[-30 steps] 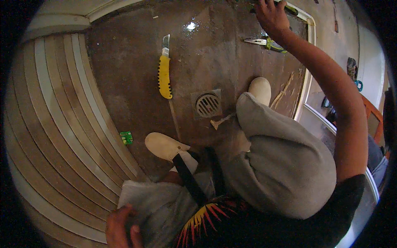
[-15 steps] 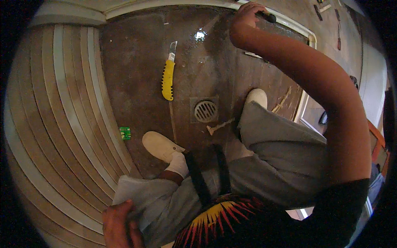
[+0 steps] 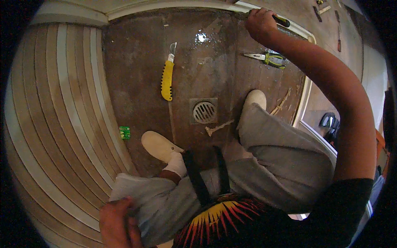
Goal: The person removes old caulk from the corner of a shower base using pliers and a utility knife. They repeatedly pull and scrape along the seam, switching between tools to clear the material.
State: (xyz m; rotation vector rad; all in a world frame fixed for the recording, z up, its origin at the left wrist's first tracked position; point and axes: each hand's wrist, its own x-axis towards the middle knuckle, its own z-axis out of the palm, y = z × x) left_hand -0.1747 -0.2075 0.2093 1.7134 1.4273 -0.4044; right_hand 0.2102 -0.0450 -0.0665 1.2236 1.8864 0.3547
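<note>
My right hand (image 3: 261,27) is stretched to the far edge of the floor, beside a pale frame strip (image 3: 298,29). Its fingers are wrapped round a tool with a black and green handle (image 3: 282,20); the working end is hidden. Pliers (image 3: 271,59) with green and black grips lie on the wet floor just nearer than that hand. Down at the lower left, my left hand (image 3: 118,223) rests by my grey-trousered knee, fingers loosely bent and apart, with nothing visible in it. A yellow utility knife (image 3: 167,80), blade out, lies on the floor left of centre.
A round floor drain (image 3: 204,111) sits between my feet, with a strip of scraped-off residue (image 3: 218,128) beside it. A small green packet (image 3: 125,132) lies by the slatted panel (image 3: 62,103) on the left. More tools (image 3: 317,14) lie beyond the frame.
My right hand has shifted right and slightly nearer along the frame strip, still gripping the tool. The pliers, mostly covered by my forearm before, now show. My left hand has barely moved.
</note>
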